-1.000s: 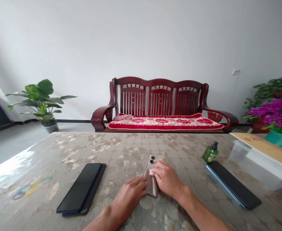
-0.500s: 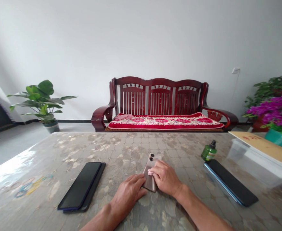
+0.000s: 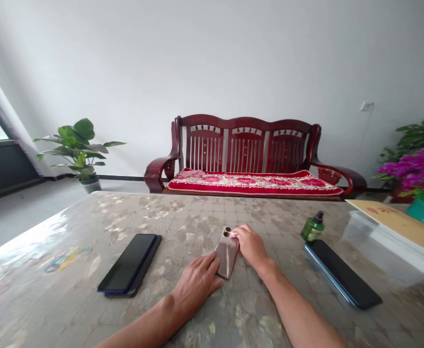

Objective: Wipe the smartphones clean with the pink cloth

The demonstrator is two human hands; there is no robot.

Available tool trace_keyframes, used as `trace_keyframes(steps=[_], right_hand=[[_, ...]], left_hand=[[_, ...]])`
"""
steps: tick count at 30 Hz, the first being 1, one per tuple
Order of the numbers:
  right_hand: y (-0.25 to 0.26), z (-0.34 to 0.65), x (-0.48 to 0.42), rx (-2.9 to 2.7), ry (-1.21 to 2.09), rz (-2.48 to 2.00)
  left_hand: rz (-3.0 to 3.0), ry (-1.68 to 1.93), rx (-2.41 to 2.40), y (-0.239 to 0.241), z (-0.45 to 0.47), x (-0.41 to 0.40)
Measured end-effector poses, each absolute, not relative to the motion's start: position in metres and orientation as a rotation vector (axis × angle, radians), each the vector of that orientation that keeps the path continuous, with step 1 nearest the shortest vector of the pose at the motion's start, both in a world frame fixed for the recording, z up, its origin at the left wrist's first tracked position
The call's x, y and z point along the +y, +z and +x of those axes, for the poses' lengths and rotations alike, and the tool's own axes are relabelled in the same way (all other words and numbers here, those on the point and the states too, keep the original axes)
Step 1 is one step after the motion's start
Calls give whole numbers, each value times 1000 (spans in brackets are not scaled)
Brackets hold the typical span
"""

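A pinkish-gold phone (image 3: 228, 258) lies back side up on the table, its two dark camera lenses at the far end. My left hand (image 3: 199, 275) presses its fingers against the phone's left edge and lower part, steadying it, with the thumb near the bottom. Between the fingertips of my right hand (image 3: 251, 245) is a small wad of pale pink cloth (image 3: 234, 234), pinched at the phone's upper right beside the lenses. The fingers of that hand are closed, so most of the cloth is hidden.
Two stacked dark phones (image 3: 128, 263) lie left, near several coloured rubber bands (image 3: 64, 259). On the right are a green bottle (image 3: 313, 227), another dark phone (image 3: 344, 273) and a clear plastic box (image 3: 386, 249) with a tan board on top. A wooden bench (image 3: 246, 145) stands beyond the table.
My right hand has moved the cloth up the phone's back, from the middle to beside the lenses. My left hand stays at the phone's left edge. The whole view has shifted slightly.
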State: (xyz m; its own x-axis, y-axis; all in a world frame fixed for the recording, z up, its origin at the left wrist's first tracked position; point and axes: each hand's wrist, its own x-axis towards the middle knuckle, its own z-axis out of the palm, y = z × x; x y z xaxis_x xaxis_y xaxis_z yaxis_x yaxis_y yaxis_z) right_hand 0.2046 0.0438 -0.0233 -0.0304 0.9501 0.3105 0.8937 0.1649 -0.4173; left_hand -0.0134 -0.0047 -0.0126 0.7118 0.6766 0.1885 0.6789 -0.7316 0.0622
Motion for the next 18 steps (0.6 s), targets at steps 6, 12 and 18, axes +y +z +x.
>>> trace_keyframes(steps=[6,12,18], right_hand=[[-24,208,45,-1948,144,-1675],[-25,210,42,-1928,96,-1629],[-23,215,37,-1894,79,-1599]], left_hand=[[-2830,-93,-1360,-4,10,-12],[-2732,30,-1450,3,27,-15],[-2697,-33,-1257,-10,22,-12]])
